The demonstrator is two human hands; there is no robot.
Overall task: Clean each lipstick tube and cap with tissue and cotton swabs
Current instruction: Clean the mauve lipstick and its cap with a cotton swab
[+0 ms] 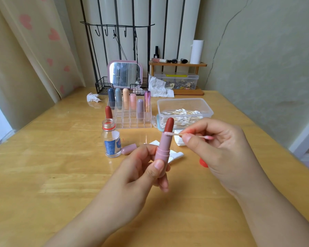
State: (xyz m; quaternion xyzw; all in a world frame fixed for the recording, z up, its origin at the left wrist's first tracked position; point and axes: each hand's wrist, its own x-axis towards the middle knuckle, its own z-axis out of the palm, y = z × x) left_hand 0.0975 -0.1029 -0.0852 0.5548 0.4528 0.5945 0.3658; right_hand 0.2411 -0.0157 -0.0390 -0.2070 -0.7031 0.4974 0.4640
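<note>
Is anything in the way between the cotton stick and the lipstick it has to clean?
No, nothing is in the way. The right hand pinches the cotton swab, and its pink tip already touches the rim of the pink lipstick tube, just under the red lipstick. The left hand holds the tube upright.

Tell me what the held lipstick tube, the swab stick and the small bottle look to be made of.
Lipstick tube: probably plastic, matte dusty pink, with no sharp glare on it. Swab: the stick looks like pale wood or bamboo, given its tan colour; its fluffy tip is cotton-like, stained pink. Bottle: clear and glossy, the table showing through; glass or hard plastic, I cannot tell which.
</note>
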